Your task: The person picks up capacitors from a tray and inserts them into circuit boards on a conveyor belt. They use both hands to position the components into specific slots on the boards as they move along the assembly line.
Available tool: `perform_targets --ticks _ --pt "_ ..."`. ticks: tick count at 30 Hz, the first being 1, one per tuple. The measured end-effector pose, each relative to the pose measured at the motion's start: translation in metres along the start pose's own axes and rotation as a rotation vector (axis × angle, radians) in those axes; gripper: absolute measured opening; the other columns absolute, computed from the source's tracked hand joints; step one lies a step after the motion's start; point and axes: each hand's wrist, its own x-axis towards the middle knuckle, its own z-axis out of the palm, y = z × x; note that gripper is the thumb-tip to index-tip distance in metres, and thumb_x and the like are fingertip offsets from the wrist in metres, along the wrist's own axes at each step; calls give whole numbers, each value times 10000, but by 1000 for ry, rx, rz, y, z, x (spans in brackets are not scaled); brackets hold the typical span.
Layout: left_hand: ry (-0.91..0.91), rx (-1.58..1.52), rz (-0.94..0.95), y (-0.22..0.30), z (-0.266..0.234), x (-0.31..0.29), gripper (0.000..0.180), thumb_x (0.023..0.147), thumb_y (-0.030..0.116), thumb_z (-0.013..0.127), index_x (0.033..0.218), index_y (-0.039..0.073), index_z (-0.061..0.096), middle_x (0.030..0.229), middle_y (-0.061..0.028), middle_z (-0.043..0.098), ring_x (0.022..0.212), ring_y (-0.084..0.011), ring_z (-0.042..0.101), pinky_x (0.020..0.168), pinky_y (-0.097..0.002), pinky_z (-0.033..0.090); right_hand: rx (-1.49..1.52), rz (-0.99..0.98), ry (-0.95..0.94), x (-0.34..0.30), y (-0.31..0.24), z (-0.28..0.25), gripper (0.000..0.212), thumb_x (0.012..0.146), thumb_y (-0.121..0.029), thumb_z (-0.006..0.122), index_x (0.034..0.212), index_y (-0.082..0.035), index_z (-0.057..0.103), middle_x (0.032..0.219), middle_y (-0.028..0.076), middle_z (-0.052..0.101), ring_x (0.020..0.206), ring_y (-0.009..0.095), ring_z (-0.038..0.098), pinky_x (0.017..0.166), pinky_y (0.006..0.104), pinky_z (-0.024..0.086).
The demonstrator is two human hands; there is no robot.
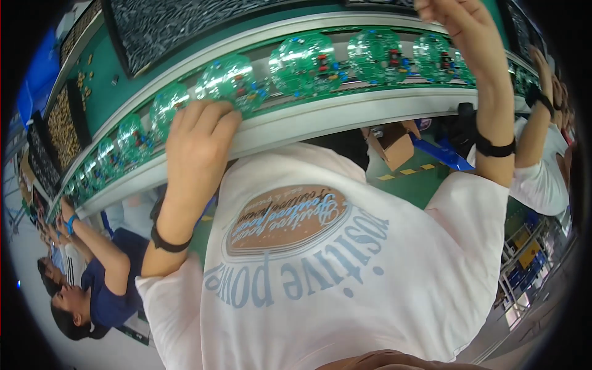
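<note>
Clear green domed containers (small coloured parts inside) are lined along the conveyor. Left hand is laid on the belt's edge, fingers curled, touching one container. Right hand is raised beyond the belt; grip cannot be told. An open cardboard box sits below.

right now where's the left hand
In the head view, the left hand rests on the white conveyor rail left of centre, fingertips touching a clear green plastic shell on the belt.

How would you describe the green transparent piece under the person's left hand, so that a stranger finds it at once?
Follow the long curved conveyor belt with its row of clear green domed shells. The left hand rests on the belt's white edge, and its fingertips touch one shell. This shell is the only one in the row that a hand touches; its neighbours lie free.
</note>
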Motion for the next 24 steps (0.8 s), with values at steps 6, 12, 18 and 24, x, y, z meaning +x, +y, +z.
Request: perform_targets --ticks 6,12,18,24 --pt "-109 -41 42 3 -28 53 171 813 95 744 973 58 695 974 -86 669 979 -300 624 818 -419 489 121 90 13 -37 -4 15 184 1042 -102 623 1104 45 715 915 78 745 769 109 705 742 235 575" --pt "263 -4 357 7 -1 179 147 829 104 765 950 36 716 876 -131 685 856 -332 672 764 -420 550 8 32 7 -52 24 -2 160 1008 -32 638 1139 36 699 1057 118 745 938 186 724 854 294 570" --pt "338 162 389 2 36 268 132 802 154 783 871 51 737 865 -147 702 890 -352 692 790 -449 569 -130 -84 22 -59 21 19 215 1016 -15 617 1205 58 686 1052 152 761 954 204 756 876 314 605" --pt "221 53 248 5 48 292 149 814 196 775 859 58 742 878 -154 719 897 -348 705 793 -467 571 -25 22 25 -64 24 29 189 1011 -2 617 1170 72 687 1030 157 763 954 216 759 860 316 611"
